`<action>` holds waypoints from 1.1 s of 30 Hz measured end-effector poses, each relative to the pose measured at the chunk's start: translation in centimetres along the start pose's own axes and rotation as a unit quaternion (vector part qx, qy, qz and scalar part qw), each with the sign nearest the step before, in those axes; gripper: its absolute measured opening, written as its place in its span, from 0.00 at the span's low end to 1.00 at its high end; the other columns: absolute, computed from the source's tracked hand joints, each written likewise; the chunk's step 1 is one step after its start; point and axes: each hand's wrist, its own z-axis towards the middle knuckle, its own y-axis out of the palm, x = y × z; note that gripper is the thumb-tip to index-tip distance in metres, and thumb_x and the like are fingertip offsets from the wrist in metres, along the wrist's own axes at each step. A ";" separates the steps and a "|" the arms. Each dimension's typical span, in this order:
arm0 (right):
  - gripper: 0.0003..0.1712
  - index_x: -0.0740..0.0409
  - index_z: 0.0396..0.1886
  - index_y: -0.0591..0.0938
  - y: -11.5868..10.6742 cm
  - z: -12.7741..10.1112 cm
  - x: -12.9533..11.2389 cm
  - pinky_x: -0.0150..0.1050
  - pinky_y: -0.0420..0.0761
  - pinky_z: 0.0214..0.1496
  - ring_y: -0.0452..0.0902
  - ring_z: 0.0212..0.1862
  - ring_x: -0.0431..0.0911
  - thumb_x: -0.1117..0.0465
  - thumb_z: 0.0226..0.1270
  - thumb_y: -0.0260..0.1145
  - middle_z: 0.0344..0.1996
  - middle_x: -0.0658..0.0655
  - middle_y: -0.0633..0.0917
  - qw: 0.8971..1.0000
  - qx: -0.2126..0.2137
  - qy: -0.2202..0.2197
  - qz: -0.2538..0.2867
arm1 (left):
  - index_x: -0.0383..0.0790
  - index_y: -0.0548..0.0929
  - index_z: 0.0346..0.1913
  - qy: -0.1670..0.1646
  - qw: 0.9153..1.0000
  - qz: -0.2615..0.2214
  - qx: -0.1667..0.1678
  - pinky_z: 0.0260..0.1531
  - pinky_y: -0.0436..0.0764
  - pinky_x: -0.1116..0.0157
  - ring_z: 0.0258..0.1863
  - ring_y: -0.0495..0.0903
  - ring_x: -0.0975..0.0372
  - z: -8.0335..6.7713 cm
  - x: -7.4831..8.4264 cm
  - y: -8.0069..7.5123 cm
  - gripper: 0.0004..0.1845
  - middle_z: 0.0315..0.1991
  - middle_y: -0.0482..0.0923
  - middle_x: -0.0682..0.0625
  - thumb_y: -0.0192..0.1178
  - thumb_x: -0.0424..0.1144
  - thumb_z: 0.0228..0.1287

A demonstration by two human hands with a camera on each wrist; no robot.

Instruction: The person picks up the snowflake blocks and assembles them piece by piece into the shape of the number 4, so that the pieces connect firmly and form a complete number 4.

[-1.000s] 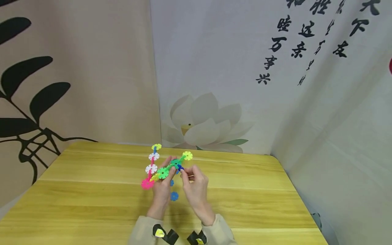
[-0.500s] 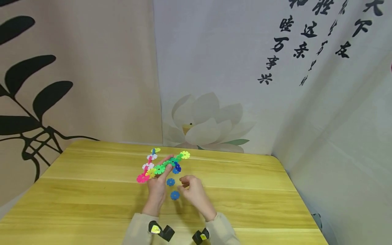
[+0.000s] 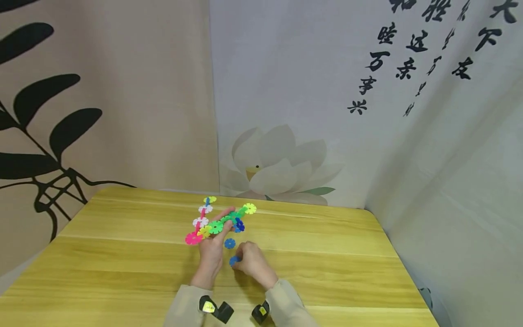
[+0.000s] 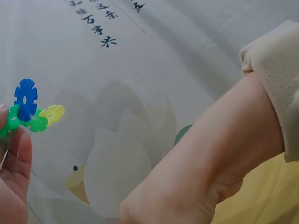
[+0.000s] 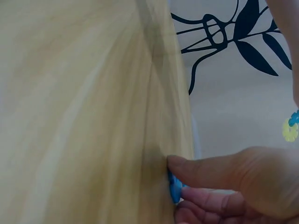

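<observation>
My left hand (image 3: 211,252) grips a chain of interlocking snowflake discs (image 3: 216,227), thumb on the green part. The chain runs from pink through yellow and green to a bright yellow disc at the right end, with a side string of white, pink, blue and yellow rising from the pink end. A dark blue disc (image 4: 26,99) stands up from the green section. My right hand (image 3: 253,261) is down at the table, pinching a blue snowflake disc (image 5: 175,189) between thumb and fingers. Another blue disc (image 3: 229,243) lies on the table between the hands.
Both hands are over a wooden table (image 3: 327,263). A lighter blue disc (image 3: 237,229) shows just under the dark blue one; whether it is attached cannot be seen. Printed curtains (image 3: 286,91) hang behind the table's far edge.
My right hand has let go of the dark blue disc, which stays on the chain, and has come down to a blue disc on the table. My left hand still holds the chain.
</observation>
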 end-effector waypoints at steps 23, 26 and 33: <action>0.09 0.78 0.35 0.78 -5.0 -3.2 0.3 0.29 0.83 0.25 0.80 0.20 0.40 0.73 0.58 0.65 0.19 0.55 0.82 0.884 0.076 0.072 0.456 | 0.19 0.73 0.52 0.009 1.000 -0.008 0.000 0.37 0.81 0.70 0.40 0.79 0.64 0.0 -0.8 -0.2 0.17 0.46 0.83 0.54 0.58 0.25 0.61; 0.08 0.75 0.35 0.76 -6.0 -3.8 -0.7 0.29 0.83 0.26 0.81 0.22 0.40 0.73 0.59 0.64 0.19 0.53 0.82 0.856 0.085 0.072 0.505 | 0.20 0.73 0.52 0.006 1.000 -0.005 0.001 0.38 0.81 0.71 0.41 0.79 0.64 0.0 -0.8 -0.2 0.18 0.46 0.83 0.54 0.58 0.25 0.61; 0.10 0.76 0.40 0.75 -7.1 -4.7 -2.4 0.29 0.84 0.29 0.82 0.23 0.40 0.74 0.60 0.62 0.21 0.52 0.83 0.824 0.127 0.062 0.548 | 0.21 0.74 0.52 0.004 1.000 0.004 -0.004 0.38 0.81 0.71 0.40 0.80 0.65 -0.2 -0.8 0.0 0.18 0.47 0.83 0.53 0.59 0.26 0.60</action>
